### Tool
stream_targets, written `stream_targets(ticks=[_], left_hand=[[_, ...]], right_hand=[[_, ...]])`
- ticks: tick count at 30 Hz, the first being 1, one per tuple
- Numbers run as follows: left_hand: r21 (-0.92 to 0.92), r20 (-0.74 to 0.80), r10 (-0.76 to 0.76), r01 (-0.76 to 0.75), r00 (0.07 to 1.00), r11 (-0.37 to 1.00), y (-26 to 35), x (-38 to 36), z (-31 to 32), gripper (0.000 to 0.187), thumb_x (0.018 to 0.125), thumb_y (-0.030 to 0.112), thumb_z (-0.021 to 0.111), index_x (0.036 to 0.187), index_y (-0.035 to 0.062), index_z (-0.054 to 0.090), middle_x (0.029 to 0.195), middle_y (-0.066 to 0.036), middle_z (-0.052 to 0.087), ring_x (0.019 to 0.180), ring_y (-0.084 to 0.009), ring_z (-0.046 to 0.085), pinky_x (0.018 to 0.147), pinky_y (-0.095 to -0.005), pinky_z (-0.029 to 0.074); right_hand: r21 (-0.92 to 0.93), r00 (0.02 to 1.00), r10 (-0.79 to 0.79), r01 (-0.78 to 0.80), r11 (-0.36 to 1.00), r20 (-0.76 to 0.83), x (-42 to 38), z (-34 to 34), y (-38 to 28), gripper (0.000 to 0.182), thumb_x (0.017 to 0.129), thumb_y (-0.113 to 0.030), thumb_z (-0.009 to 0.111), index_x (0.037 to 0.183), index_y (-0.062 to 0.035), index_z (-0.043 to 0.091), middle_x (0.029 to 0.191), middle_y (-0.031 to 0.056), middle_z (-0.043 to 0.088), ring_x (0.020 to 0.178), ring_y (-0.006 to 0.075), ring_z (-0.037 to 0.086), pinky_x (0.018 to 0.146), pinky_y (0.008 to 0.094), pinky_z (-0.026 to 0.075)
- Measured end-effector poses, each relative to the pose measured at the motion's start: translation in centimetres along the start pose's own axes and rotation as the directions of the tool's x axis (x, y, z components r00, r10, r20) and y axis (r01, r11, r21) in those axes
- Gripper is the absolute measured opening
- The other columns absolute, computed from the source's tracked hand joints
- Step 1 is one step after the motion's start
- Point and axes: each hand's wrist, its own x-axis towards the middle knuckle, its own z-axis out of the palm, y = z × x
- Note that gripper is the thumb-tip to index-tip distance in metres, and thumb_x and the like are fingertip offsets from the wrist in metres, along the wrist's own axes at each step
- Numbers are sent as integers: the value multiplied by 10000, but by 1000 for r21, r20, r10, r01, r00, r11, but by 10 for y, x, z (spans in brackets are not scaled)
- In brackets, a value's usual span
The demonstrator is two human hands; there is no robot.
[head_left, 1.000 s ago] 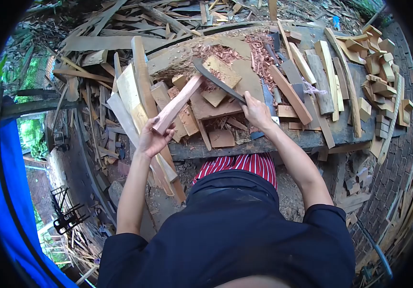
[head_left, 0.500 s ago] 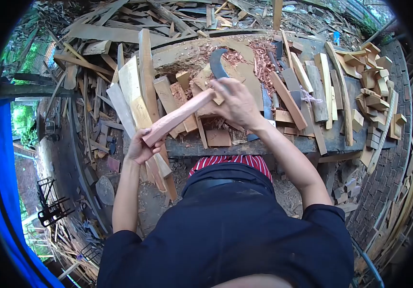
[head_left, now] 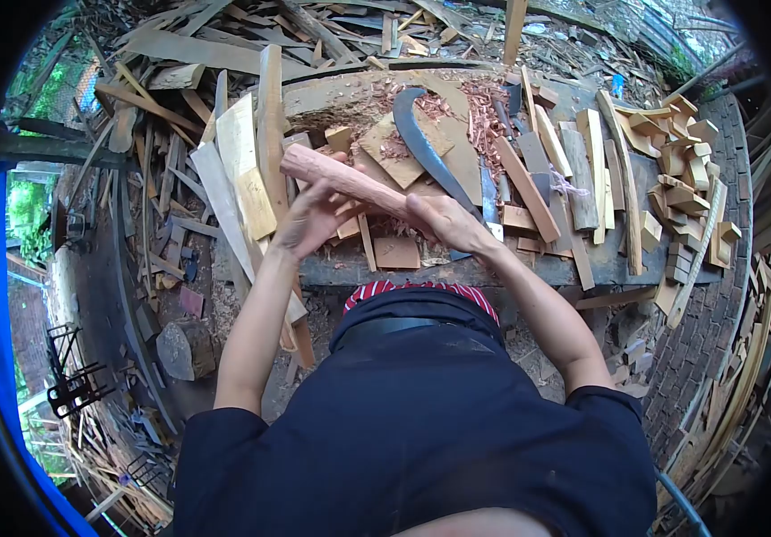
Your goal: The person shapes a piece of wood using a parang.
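Note:
A reddish, roughly squared wooden stick (head_left: 345, 176) is held slantwise above the bench, its left end higher than its right. My right hand (head_left: 446, 224) is closed on its lower right end, with the thumb lying along the wood. Toward the left end, my left hand (head_left: 308, 222) is loosely curled at the underside, and the stick hides some of its fingers. Just beyond the right hand lies a curved, hooked blade (head_left: 430, 157), across a square wooden block (head_left: 384, 154); its handle end is hidden near my right hand.
Reddish shavings (head_left: 484, 112) cover part of the workbench (head_left: 341, 276). Long boards (head_left: 247, 161) lean at the left, and wooden strips (head_left: 529, 190) lie at the right. Cut wooden blocks (head_left: 694, 170) are piled at the far right. A log stump (head_left: 186, 349) stands on the ground.
The stick has swung round: its left end went up and its right end came down toward me. Both hands shifted with it, and the hooked blade is now more exposed.

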Motion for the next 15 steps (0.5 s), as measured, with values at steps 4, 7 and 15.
stream_targets(ticks=[4,7,15], left_hand=[[119,-149,-88,107,985,987,-22,20,-1,470,901,259,632,1281,52,450,1208,-100,574,1076,-213,589,953,-396,506],[120,-279,-72,109,958,987,-29,27,5,464,901,299,632,1258,58,459,1155,-80,573,1043,-208,592,926,-394,516],[108,-197,-28,50,980,993,-39,55,22,332,926,233,585,1153,53,423,932,-81,581,737,-146,615,669,-316,565]], right_hand=[[142,954,299,-297,944,8,0,4,19,637,983,-537,269,878,-10,611,634,90,547,538,167,554,573,330,458],[593,915,393,-368,716,93,-3,5,20,554,998,-503,262,952,-42,567,616,45,501,466,123,489,578,316,481],[621,966,217,-255,741,139,6,28,-30,483,1012,-439,323,967,-18,556,609,48,569,459,104,506,467,236,433]])
